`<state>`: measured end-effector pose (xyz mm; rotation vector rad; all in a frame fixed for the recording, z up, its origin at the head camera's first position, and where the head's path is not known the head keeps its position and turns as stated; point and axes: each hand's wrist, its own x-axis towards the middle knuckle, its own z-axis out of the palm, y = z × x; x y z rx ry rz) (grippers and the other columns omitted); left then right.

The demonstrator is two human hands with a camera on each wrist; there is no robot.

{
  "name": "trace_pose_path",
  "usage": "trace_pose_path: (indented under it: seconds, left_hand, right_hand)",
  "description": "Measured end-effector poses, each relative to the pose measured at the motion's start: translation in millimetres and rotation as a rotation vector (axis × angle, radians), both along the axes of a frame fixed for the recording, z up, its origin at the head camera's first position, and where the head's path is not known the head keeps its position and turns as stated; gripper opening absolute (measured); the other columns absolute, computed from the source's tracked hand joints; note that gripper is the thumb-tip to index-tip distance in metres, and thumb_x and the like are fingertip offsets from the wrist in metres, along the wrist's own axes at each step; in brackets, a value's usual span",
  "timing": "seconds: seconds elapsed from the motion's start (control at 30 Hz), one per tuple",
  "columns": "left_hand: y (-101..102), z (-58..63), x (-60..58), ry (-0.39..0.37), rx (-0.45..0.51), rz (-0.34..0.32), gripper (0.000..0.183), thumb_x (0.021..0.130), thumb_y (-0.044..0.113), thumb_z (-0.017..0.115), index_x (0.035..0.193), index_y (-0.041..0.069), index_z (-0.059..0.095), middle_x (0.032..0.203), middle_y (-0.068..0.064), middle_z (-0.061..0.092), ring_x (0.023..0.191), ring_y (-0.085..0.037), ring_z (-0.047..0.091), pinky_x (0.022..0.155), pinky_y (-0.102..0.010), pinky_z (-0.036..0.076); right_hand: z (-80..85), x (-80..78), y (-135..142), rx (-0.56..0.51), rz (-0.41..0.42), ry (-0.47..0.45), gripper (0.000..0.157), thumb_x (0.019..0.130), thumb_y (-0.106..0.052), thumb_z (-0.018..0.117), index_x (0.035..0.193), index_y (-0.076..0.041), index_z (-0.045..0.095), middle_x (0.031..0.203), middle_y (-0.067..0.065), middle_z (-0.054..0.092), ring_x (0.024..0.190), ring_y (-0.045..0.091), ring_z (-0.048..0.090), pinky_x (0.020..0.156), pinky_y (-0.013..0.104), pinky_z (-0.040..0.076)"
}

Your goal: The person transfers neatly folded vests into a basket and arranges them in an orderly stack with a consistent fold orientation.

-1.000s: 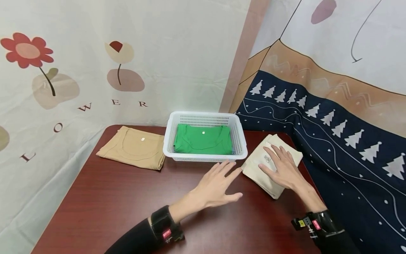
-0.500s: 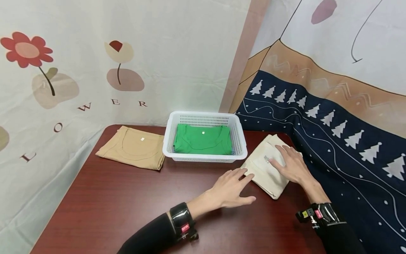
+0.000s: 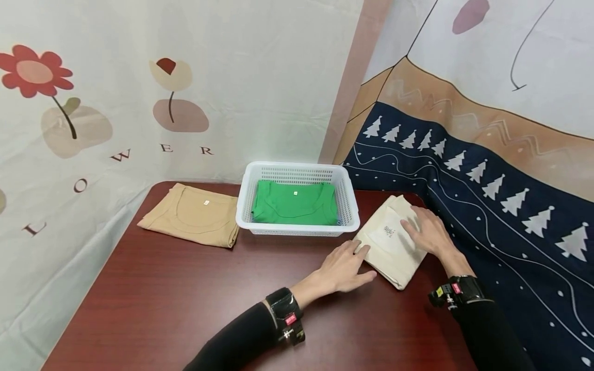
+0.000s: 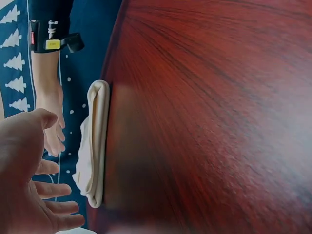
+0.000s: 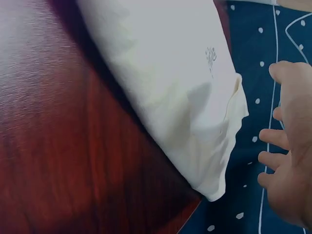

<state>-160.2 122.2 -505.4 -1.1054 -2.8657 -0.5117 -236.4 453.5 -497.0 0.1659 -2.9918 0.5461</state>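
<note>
A folded cream cloth (image 3: 392, 257) with small dark print lies slantwise at the table's right side. My left hand (image 3: 342, 268) is at its left corner, fingers spread and fairly straight. At its right edge is my right hand (image 3: 431, 233), with the fingers extended along that side. The left wrist view shows the cream cloth (image 4: 100, 141) edge-on as a thick folded layer, the left hand (image 4: 24, 165) open beside it. In the right wrist view the right hand (image 5: 292, 146) appears to the side of the cream cloth (image 5: 156, 83), with a gap between them.
At the back middle stands a white plastic basket (image 3: 297, 230) holding a folded green shirt (image 3: 297, 204). Left of it lies a folded tan shirt (image 3: 199, 216). The dark red table (image 3: 209, 288) meets a pale printed curtain behind and a navy printed cloth (image 3: 492, 247) on the right.
My left hand has moved right, up to the cream cloth's left corner. The right hand has gone from above the cloth to its right edge. The cloth has stayed in place.
</note>
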Motion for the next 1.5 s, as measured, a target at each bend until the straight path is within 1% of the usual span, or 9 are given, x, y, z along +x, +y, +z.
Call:
trace_pose_path:
  seconds: [0.23, 0.5, 0.73, 0.8, 0.97, 1.03, 1.17, 1.3, 1.5]
  left_hand:
    - [13, -5.4, -5.6, -0.077, 0.043, 0.091, 0.068, 0.109, 0.056, 0.062, 0.159, 0.011, 0.059, 0.161, -0.013, 0.06, 0.135, -0.027, 0.065, 0.11, -0.038, 0.061]
    - [20, -9.4, -5.9, -0.177, 0.085, 0.178, 0.068, 0.106, 0.051, 0.066, 0.159, 0.009, 0.057, 0.158, -0.019, 0.061, 0.136, -0.032, 0.066, 0.104, -0.042, 0.064]
    - [29, -14.8, -18.6, -0.15, 0.144, 0.198, 0.066, 0.102, 0.044, 0.072, 0.152, 0.001, 0.061, 0.131, -0.017, 0.072, 0.119, -0.032, 0.071, 0.097, -0.039, 0.064]
    - [32, -23.5, -25.4, -0.142, 0.182, 0.207, 0.067, 0.099, 0.042, 0.076, 0.149, -0.002, 0.063, 0.125, -0.018, 0.075, 0.116, -0.034, 0.072, 0.096, -0.04, 0.064]
    - [47, -71.7, -49.1, -0.116, 0.296, 0.249, 0.054, 0.091, 0.041, 0.08, 0.128, 0.003, 0.07, 0.106, -0.012, 0.077, 0.103, -0.028, 0.073, 0.086, -0.038, 0.062]
    - [50, -76.7, -52.9, -0.162, 0.333, 0.267, 0.045, 0.092, 0.042, 0.08, 0.118, 0.007, 0.07, 0.102, -0.01, 0.076, 0.099, -0.025, 0.074, 0.084, -0.037, 0.062]
    - [44, -54.8, -47.7, -0.306, 0.407, 0.316, 0.036, 0.095, 0.042, 0.081, 0.1, 0.008, 0.071, 0.097, -0.011, 0.076, 0.094, -0.028, 0.078, 0.079, -0.039, 0.064]
    - [42, -44.3, -43.5, -0.366, 0.45, 0.397, 0.031, 0.096, 0.038, 0.082, 0.092, 0.008, 0.075, 0.096, -0.013, 0.081, 0.092, -0.03, 0.08, 0.075, -0.042, 0.064]
    - [41, -46.2, -43.9, -0.346, 0.528, 0.435, 0.022, 0.091, 0.031, 0.086, 0.094, 0.01, 0.084, 0.091, -0.007, 0.084, 0.09, -0.027, 0.08, 0.078, -0.041, 0.064]
  right_hand:
    - [3.7, -16.1, -1, 0.015, -0.057, -0.135, 0.078, 0.121, -0.045, 0.043, 0.17, 0.014, 0.029, 0.173, 0.045, 0.031, 0.159, 0.065, 0.03, 0.131, 0.078, 0.026]
    - [-0.2, -33.6, 4, 0.039, -0.095, -0.236, 0.078, 0.12, -0.043, 0.039, 0.171, 0.015, 0.025, 0.173, 0.046, 0.026, 0.16, 0.066, 0.027, 0.133, 0.076, 0.026]
    - [3.0, -40.4, 8, 0.104, -0.12, -0.276, 0.07, 0.119, -0.042, 0.04, 0.157, 0.016, 0.043, 0.156, 0.046, 0.046, 0.143, 0.066, 0.048, 0.121, 0.077, 0.04]
    - [3.4, -42.5, 9, 0.11, -0.13, -0.301, 0.07, 0.119, -0.043, 0.039, 0.155, 0.018, 0.042, 0.154, 0.047, 0.047, 0.139, 0.067, 0.05, 0.119, 0.077, 0.041]
    - [5.4, -45.6, 9, 0.108, -0.154, -0.407, 0.079, 0.119, -0.045, 0.035, 0.163, 0.02, 0.029, 0.161, 0.049, 0.039, 0.145, 0.07, 0.044, 0.124, 0.078, 0.038]
    - [5.5, -46.7, 9, 0.1, -0.165, -0.445, 0.08, 0.12, -0.044, 0.033, 0.167, 0.02, 0.023, 0.165, 0.049, 0.034, 0.149, 0.07, 0.039, 0.127, 0.078, 0.035]
    - [3.2, -49.3, 12, 0.095, -0.184, -0.486, 0.078, 0.12, -0.039, 0.029, 0.167, 0.022, 0.018, 0.168, 0.05, 0.028, 0.152, 0.07, 0.035, 0.13, 0.079, 0.03]
    - [-1.2, -52.4, 14, 0.123, -0.182, -0.473, 0.07, 0.12, -0.032, 0.028, 0.166, 0.022, 0.023, 0.165, 0.051, 0.031, 0.15, 0.069, 0.038, 0.127, 0.081, 0.031]
    - [-6.2, -53.8, 15, 0.195, -0.179, -0.381, 0.057, 0.118, -0.023, 0.032, 0.155, 0.02, 0.039, 0.153, 0.049, 0.047, 0.14, 0.068, 0.049, 0.118, 0.079, 0.041]
